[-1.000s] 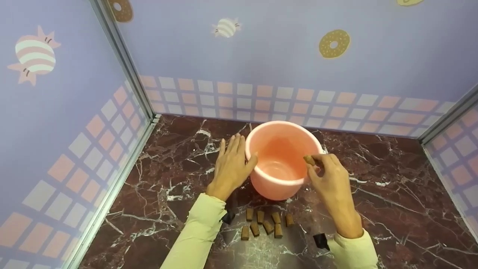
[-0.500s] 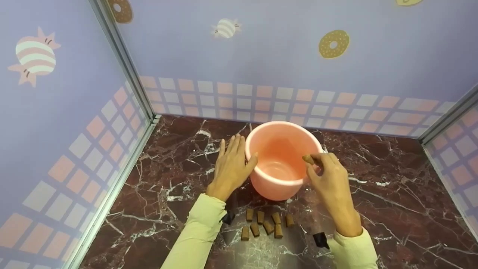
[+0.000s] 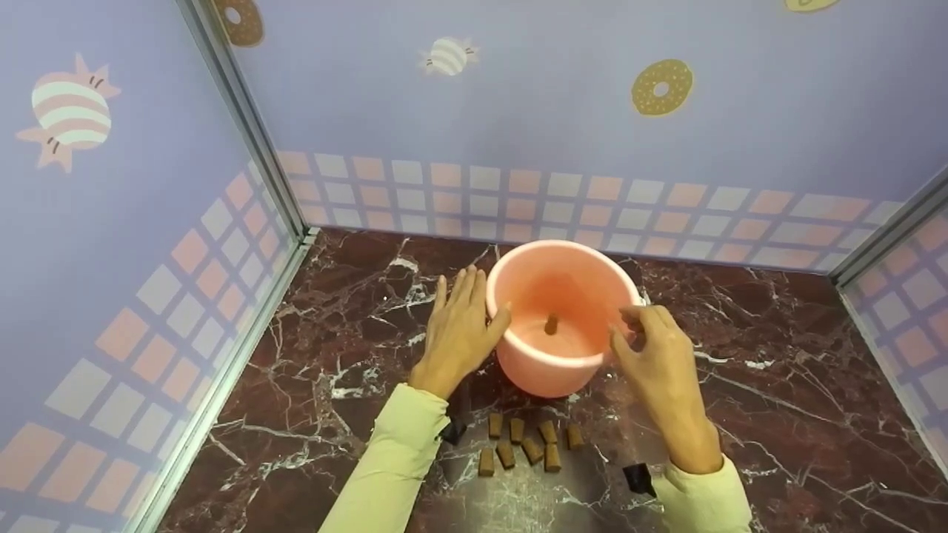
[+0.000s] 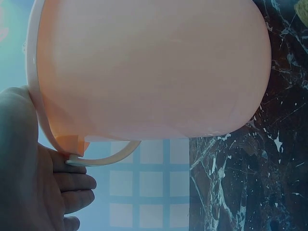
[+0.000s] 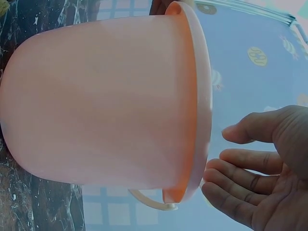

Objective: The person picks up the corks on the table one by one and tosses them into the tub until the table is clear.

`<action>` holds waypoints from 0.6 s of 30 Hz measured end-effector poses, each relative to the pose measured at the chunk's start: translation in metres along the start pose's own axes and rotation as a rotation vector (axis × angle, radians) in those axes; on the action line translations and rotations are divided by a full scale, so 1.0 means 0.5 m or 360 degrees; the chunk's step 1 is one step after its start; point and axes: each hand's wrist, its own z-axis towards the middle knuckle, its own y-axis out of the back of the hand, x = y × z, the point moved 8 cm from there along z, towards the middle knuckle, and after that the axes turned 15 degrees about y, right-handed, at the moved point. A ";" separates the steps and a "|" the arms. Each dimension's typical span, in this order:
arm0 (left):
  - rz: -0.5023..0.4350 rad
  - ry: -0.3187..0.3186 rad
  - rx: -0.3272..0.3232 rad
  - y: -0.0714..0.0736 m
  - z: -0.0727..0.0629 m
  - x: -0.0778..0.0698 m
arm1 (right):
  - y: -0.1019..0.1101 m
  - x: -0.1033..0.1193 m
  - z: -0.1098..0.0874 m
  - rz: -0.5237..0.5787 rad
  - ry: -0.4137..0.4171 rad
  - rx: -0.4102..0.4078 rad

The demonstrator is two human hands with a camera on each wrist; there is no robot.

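A pink bucket (image 3: 555,377) stands upright on the dark marbled surface, and one brown cork (image 3: 551,324) lies on its bottom. My left hand (image 3: 461,326) rests against the bucket's left rim, fingers straight and thumb over the edge. In the left wrist view that hand (image 4: 29,168) touches the rim near the white handle (image 4: 108,158). At the right rim is my right hand (image 3: 655,355), thumb and fingers parted. The right wrist view shows this hand (image 5: 260,168) holding nothing. Several tapered corks (image 3: 532,450) lie in two loose rows in front of the bucket.
Patterned walls stand behind (image 3: 548,111) and on both sides. The marbled surface (image 3: 355,311) runs up to them. Black straps (image 3: 637,477) hang by both cuffs.
The cork that my right hand pinched over the bucket's rim has been let go and now lies inside the bucket. My left hand has stayed in place.
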 end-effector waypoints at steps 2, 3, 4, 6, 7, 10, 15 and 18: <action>0.0003 -0.0003 -0.0011 0.001 0.000 0.000 | 0.003 0.002 -0.002 -0.0011 0.0010 -0.0007; 0.0004 -0.0006 -0.0020 0.001 -0.001 -0.001 | 0.004 0.003 -0.004 -0.0015 0.0012 -0.0010; 0.0010 -0.0009 -0.0029 0.002 -0.001 -0.001 | 0.005 0.004 -0.005 -0.0018 0.0011 -0.0011; 0.0017 -0.0011 -0.0033 0.002 -0.001 -0.001 | 0.008 0.005 -0.008 -0.0022 0.0007 -0.0013; 0.0026 -0.0013 -0.0033 0.002 -0.001 -0.001 | 0.009 0.006 -0.010 -0.0022 0.0002 -0.0014; 0.0031 -0.0014 -0.0030 0.001 0.000 -0.001 | 0.012 0.007 -0.014 -0.0019 -0.0014 -0.0015; 0.0022 -0.0007 -0.0015 0.000 0.000 -0.001 | 0.018 0.011 -0.021 -0.0034 -0.0003 -0.0037; 0.0008 0.0001 0.0000 0.000 0.000 -0.002 | 0.022 0.013 -0.025 -0.0045 0.0010 -0.0049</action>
